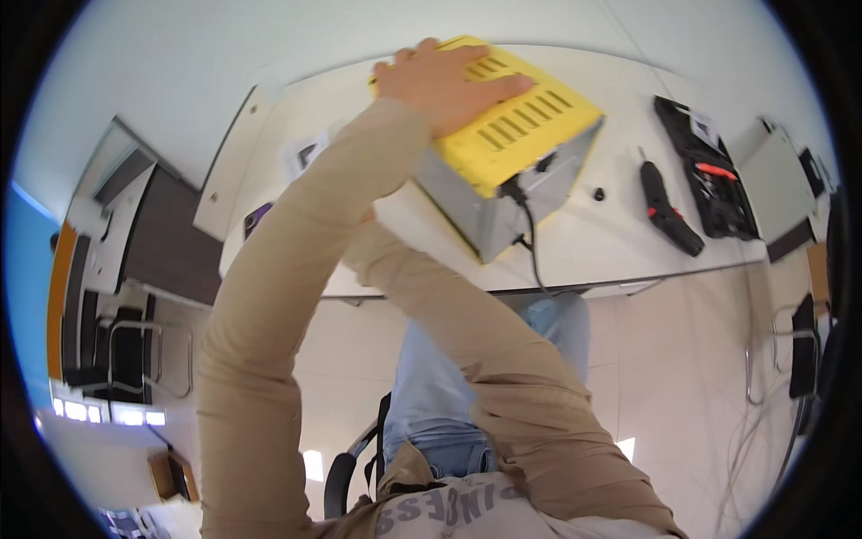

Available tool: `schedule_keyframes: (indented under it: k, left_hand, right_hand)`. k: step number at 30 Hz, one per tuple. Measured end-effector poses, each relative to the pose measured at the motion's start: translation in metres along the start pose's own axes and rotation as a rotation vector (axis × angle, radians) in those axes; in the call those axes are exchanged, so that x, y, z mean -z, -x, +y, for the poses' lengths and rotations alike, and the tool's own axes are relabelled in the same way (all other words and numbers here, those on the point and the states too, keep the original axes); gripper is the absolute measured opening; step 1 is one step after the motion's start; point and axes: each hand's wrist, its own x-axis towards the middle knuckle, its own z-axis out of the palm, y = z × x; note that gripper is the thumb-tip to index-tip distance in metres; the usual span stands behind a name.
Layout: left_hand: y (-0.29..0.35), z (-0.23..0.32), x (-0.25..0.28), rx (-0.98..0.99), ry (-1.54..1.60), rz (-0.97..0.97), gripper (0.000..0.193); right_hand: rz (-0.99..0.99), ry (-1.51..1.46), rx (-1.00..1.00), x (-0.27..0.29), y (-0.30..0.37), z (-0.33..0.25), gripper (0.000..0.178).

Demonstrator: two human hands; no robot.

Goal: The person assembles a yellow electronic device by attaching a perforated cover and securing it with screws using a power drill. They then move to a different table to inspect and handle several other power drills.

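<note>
A boxy device with a yellow slotted cover (530,112) and grey metal sides (458,199) stands tilted or turned on the white table. My left hand (440,85) lies on the yellow cover with its fingers spread, some of them at the cover's far left edge. A black power cord (530,220) is plugged into the near face and hangs over the table's front edge. My right arm crosses beneath the left one. Only a sliver of my right hand (368,215) shows beside the device's left side; the left forearm hides its fingers.
On the white table (620,229), right of the device, lie a small black piece (599,193), a black-and-red cordless screwdriver (664,208) and an open black tool case (714,175). A paper (305,154) and a phone-like object (258,218) lie left. Chairs stand both sides.
</note>
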Motion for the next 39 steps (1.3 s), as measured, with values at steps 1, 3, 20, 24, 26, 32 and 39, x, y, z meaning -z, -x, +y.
schedule_keyframes:
  k: [1, 3, 20, 24, 26, 32, 39]
  left_hand:
    - [0.001, -0.002, -0.001, -0.003, -0.004, 0.008, 0.092]
    - [0.002, -0.006, -0.001, -0.006, -0.020, 0.028, 0.091]
    - [0.000, -0.011, 0.004, -0.044, -0.003, 0.031, 0.080]
    - [-0.002, -0.007, 0.006, -0.036, 0.099, -0.032, 0.084]
    - [-0.005, -0.003, 0.001, -0.051, 0.114, -0.037, 0.083]
    - [-0.005, -0.012, -0.001, -0.056, 0.112, -0.007, 0.079]
    - [-0.004, -0.026, 0.006, -0.089, 0.162, -0.027, 0.079]
  right_hand:
    - [-0.024, 0.034, 0.006, -0.007, -0.001, 0.001, 0.031]
    - [-0.213, 0.086, -0.001, -0.016, -0.003, 0.004, 0.032]
    - [-0.640, 0.042, 0.061, 0.054, -0.021, -0.001, 0.018]
    - [-0.674, -0.155, -0.016, 0.090, -0.036, -0.002, 0.016]
    - [-0.523, -0.283, -0.127, 0.088, -0.020, -0.003, 0.014]
    - [-0.401, -0.948, -0.379, 0.178, 0.011, -0.041, 0.009]
    - [-0.059, -1.214, -0.614, 0.329, 0.019, -0.012, 0.006]
